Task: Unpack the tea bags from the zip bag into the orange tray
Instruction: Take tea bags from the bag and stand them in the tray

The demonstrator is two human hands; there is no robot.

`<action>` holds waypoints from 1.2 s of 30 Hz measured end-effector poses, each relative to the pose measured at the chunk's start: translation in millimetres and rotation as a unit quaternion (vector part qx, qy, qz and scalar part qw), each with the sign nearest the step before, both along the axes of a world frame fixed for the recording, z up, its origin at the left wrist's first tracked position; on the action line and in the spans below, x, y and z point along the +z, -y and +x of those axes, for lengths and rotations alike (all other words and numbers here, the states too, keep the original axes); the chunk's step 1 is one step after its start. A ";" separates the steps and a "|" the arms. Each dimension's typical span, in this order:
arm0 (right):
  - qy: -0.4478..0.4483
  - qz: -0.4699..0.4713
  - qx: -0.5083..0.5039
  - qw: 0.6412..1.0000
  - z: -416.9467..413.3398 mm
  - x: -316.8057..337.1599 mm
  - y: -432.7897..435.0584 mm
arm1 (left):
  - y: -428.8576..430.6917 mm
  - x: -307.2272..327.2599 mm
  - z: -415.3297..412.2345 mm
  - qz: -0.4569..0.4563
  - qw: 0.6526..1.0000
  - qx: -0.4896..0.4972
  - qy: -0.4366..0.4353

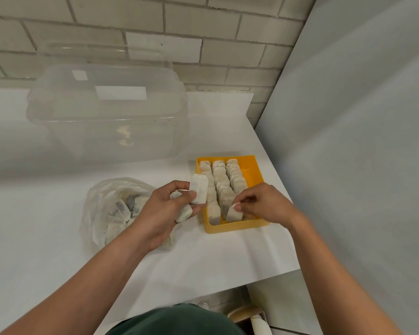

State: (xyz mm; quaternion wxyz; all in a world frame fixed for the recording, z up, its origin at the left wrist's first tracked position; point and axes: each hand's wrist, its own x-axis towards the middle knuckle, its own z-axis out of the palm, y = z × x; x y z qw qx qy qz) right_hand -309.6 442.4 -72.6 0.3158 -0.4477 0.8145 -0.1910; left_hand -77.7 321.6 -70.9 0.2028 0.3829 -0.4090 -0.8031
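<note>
Behind left hand (166, 211), half-hidden zip bag (107, 213)

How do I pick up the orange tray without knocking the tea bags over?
Probably take the tray by its outer walls, near end and far end, coming from outside and keeping it level. The tea bags stand on edge in packed rows, leaving little room inside.

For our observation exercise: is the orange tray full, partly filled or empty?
Partly filled. Three rows of white paper tea bags stand in the rectangular orange plastic tray; its right strip is bare orange.
</note>
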 end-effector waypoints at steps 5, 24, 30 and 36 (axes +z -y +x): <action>-0.106 0.012 0.009 0.994 7.3 -22.0 11.1 | -0.8 -0.8 2.6 -0.004 1.000 0.003 0.005; 0.092 -0.202 -0.070 0.973 38.9 19.4 18.9 | -4.3 0.0 1.9 -0.072 0.996 -0.027 0.035; 0.082 -0.195 -0.004 0.977 50.0 32.9 22.8 | -4.5 4.1 -0.9 -0.094 0.994 -0.050 0.023; 0.029 -0.223 -0.023 0.974 50.0 32.7 19.7 | -4.0 0.7 -1.3 -0.099 0.993 -0.055 0.034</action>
